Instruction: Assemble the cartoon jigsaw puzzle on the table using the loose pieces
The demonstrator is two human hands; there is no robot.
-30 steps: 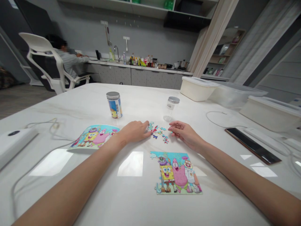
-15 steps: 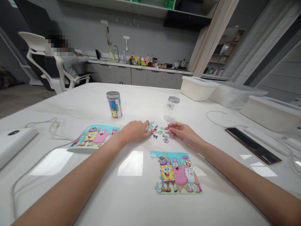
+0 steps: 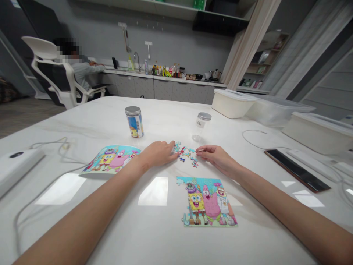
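Fingers of the left hand (image 3: 161, 152), slightly spread, touch the small multicoloured cardboard puzzle pieces (image 3: 182, 159); those of the right hand (image 3: 213, 155) are nearly closed beside them, grip indeterminable. Partly assembled square cartoon puzzle (image 3: 211, 206): nearer the camera.

Kitchen-type room, home or shared workplace, can't tell which. Along the far wall I see a long counter (image 3: 187, 80) with grey cabinets (image 3: 162, 89) under it, a curved faucet (image 3: 137, 59), bottles (image 3: 157, 70) and pots (image 3: 215, 75). Utensils (image 3: 127, 42) hang on the wall, open shelf (image 3: 176, 11) above. Office-like bit: a person (image 3: 82, 73) in a white-framed swivel chair (image 3: 52, 70). I'm at a big white table (image 3: 165, 110) facing it all.
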